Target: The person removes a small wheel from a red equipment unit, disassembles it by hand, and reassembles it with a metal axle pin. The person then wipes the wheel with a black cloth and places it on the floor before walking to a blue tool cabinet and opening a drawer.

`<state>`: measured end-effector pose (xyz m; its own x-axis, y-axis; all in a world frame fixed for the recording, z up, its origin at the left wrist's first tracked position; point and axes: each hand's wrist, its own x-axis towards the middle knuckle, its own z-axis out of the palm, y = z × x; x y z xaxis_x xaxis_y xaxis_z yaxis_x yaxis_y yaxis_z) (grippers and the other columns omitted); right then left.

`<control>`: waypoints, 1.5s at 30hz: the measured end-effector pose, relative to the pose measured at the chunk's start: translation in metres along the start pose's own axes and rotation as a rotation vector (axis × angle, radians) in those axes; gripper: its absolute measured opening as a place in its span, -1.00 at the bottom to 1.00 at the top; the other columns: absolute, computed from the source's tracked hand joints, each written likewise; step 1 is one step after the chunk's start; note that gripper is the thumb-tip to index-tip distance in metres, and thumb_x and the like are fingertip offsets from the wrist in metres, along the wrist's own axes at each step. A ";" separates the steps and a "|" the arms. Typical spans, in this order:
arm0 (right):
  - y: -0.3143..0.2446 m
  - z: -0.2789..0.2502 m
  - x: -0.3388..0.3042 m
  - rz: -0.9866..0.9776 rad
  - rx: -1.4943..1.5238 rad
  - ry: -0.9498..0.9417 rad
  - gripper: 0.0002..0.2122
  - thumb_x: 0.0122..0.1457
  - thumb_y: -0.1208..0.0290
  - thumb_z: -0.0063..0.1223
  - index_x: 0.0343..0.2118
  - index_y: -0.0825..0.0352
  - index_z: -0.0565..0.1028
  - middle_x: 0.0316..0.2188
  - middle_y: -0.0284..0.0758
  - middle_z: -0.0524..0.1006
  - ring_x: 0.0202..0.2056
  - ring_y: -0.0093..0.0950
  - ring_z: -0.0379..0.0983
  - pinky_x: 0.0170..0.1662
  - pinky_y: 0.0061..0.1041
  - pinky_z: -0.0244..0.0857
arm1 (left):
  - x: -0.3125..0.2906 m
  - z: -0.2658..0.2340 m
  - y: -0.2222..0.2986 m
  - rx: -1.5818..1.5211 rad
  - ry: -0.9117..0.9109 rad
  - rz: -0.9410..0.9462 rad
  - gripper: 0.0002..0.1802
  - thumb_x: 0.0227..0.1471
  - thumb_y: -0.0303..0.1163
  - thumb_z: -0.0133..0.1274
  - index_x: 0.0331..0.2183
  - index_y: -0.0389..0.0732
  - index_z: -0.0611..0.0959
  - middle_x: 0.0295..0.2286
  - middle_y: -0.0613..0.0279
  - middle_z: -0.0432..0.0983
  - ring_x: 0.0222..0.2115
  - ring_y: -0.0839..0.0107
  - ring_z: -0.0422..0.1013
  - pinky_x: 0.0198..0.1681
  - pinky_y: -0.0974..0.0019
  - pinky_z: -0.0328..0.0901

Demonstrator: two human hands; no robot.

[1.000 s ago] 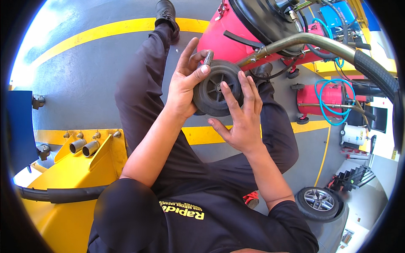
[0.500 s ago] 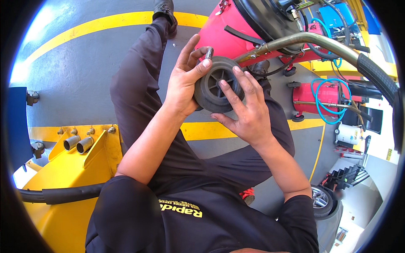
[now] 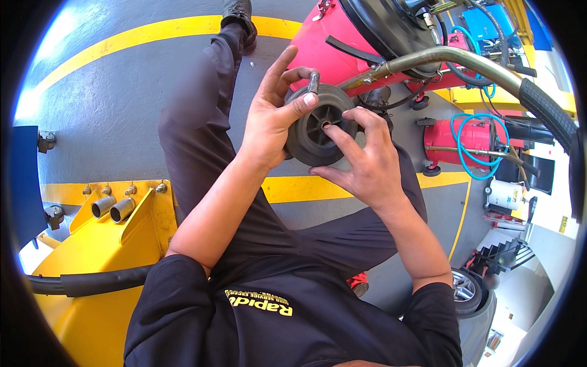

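A black spoked wheel [image 3: 333, 114] is held up in front of my lap, its hub side facing me. My left hand [image 3: 274, 116] is at the wheel's left side; its thumb and a bent finger pinch a short, dark, shiny metal cylinder [image 3: 313, 83] over the upper rim. Another finger points upward, and the rest are hidden behind the wheel. My right hand [image 3: 370, 156] grips the wheel from the right. One fingertip touches the hub hole, another lies on the upper right face, and the thumb is by the lower rim.
A large pink-red drum [image 3: 312, 46] with a bent metal handle [image 3: 452, 55] stands just beyond my hands. Another red tank [image 3: 458, 136] with a blue hose lies right. A yellow steel base [image 3: 116, 244] with two pipe stubs is at left. Yellow lines cross the grey floor [image 3: 122, 116].
The metal cylinder and left thumb have shifted slightly right. My right fingers have bent, and the hub hole has come into view beside a fingertip.
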<state>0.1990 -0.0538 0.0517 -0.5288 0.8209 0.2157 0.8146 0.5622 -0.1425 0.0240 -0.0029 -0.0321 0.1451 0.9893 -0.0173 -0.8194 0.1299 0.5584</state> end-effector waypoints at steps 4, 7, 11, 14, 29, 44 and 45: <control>0.003 0.000 -0.005 0.008 0.060 0.055 -0.43 -0.18 0.19 0.54 -0.04 0.18 0.56 0.01 -0.21 0.40 0.06 -0.15 0.39 0.08 -0.18 0.38 | -0.001 0.001 0.000 0.091 -0.010 0.013 -0.10 0.08 -0.60 0.26 0.37 -0.09 0.23 0.05 0.14 0.36 0.02 0.32 0.46 0.10 0.26 0.48; 0.008 -0.004 -0.007 0.077 0.200 0.141 -0.53 -0.08 0.29 0.50 -0.07 0.23 0.56 -0.05 -0.21 0.44 -0.03 -0.19 0.46 0.03 -0.25 0.40 | 0.000 0.001 0.006 -0.020 -0.005 -0.012 -0.05 0.02 -0.63 0.31 0.36 -0.14 0.24 0.02 0.16 0.44 -0.06 0.38 0.49 0.09 0.27 0.45; 0.026 -0.023 0.016 0.196 0.397 0.263 -0.75 0.10 0.56 0.29 -0.14 0.32 0.60 -0.23 -0.23 0.56 -0.17 -0.28 0.53 -0.07 -0.38 0.40 | 0.003 -0.004 0.008 -0.075 -0.116 -0.124 0.00 -0.01 -0.57 0.35 0.37 -0.18 0.20 0.03 0.10 0.48 0.00 0.28 0.51 0.14 0.22 0.43; 0.035 -0.034 0.033 0.196 0.556 0.211 -0.79 0.12 0.60 0.26 -0.16 0.33 0.63 -0.29 -0.28 0.57 -0.22 -0.40 0.54 -0.10 -0.44 0.40 | -0.001 -0.004 0.005 -0.224 -0.237 -0.254 0.12 -0.07 -0.47 0.42 0.39 -0.20 0.12 0.05 0.06 0.51 0.08 0.20 0.49 0.19 0.19 0.39; 0.028 -0.045 0.045 0.010 0.688 0.032 -0.77 0.00 0.54 0.37 -0.23 0.28 0.69 -0.34 -0.35 0.56 -0.25 -0.41 0.53 -0.13 -0.43 0.42 | -0.007 -0.005 -0.001 -0.375 -0.384 -0.441 0.24 -0.14 -0.37 0.49 0.41 -0.22 0.06 0.13 -0.07 0.46 0.14 0.20 0.44 0.23 0.18 0.33; 0.032 -0.050 0.043 0.055 0.587 0.075 -0.81 -0.06 0.57 0.29 -0.33 0.34 0.56 -0.41 -0.33 0.48 -0.37 -0.43 0.49 -0.26 -0.43 0.38 | -0.006 0.003 -0.003 -0.307 -0.297 -0.426 0.01 0.07 -0.24 0.36 0.38 -0.20 0.16 0.23 -0.05 0.32 0.12 0.21 0.44 0.20 0.17 0.39; 0.032 -0.052 0.040 0.041 0.533 0.067 -0.81 -0.06 0.56 0.29 -0.33 0.34 0.56 -0.42 -0.32 0.48 -0.37 -0.43 0.48 -0.27 -0.42 0.37 | -0.006 0.003 -0.003 -0.257 -0.251 -0.390 -0.01 0.09 -0.24 0.33 0.38 -0.21 0.15 0.23 -0.05 0.32 0.12 0.20 0.44 0.19 0.16 0.39</control>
<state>0.2165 -0.0084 0.1062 -0.4689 0.8447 0.2580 0.5912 0.5172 -0.6188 0.0270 -0.0095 -0.0314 0.5688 0.8218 0.0340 -0.7830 0.5284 0.3283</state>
